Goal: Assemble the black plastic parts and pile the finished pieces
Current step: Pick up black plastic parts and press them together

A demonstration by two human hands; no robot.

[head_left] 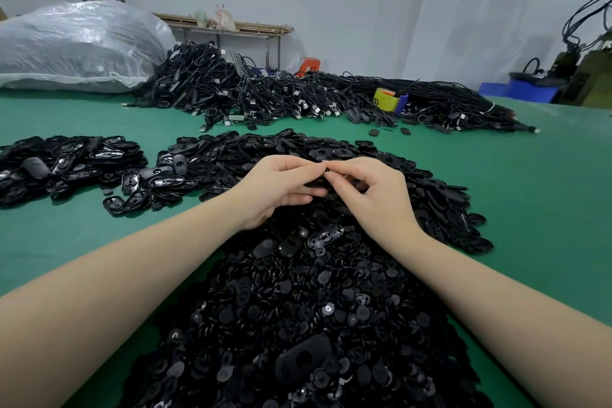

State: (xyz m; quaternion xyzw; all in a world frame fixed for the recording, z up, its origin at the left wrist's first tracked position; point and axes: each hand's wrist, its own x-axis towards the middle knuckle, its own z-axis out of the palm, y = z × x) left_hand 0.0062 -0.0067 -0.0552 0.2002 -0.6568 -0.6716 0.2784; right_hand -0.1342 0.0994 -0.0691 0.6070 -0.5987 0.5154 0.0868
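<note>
Two heaps of oval shells sit left on the green table; left hand and right hand meet fingertip to fingertip, both pinching one small black part above the main pile.

Even, diffuse overhead light, fairly bright, soft faint shadows on the flat green table mat, small glints on the heap of glossy black plastic parts, wide-angle bending toward frame edges, near forearms slightly soft
</note>
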